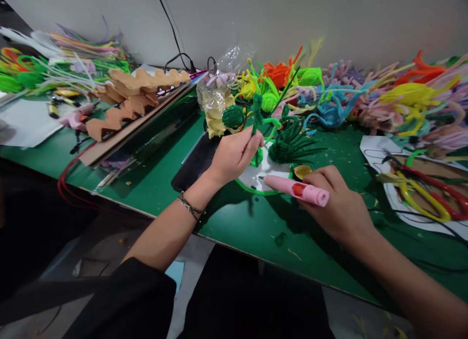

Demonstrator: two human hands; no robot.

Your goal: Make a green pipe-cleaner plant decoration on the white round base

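My left hand [236, 156] is closed around a dark green pipe-cleaner stem [258, 107], holding it upright above a white round base [252, 176] edged in bright green. In my right hand [338, 202] is a pink hot glue gun [292, 187]. Its dark nozzle points left, over the white base and just below my left hand. A bright green fuzzy piece [258, 158] stands on the base beside my left fingers. A dark green pipe-cleaner tuft [288, 146] lies at the base's right side. The lower ends of the stem are partly hidden by my fingers.
Pipe-cleaner bundles [336, 103] line the wall. Behind my left hand lie a black phone-like slab [195, 161] and a dark green ball [234, 116]. Egg-carton strips [124, 112] and another pink glue gun [77, 116] are left; scissors [424, 197] and pliers [438, 183] are right.
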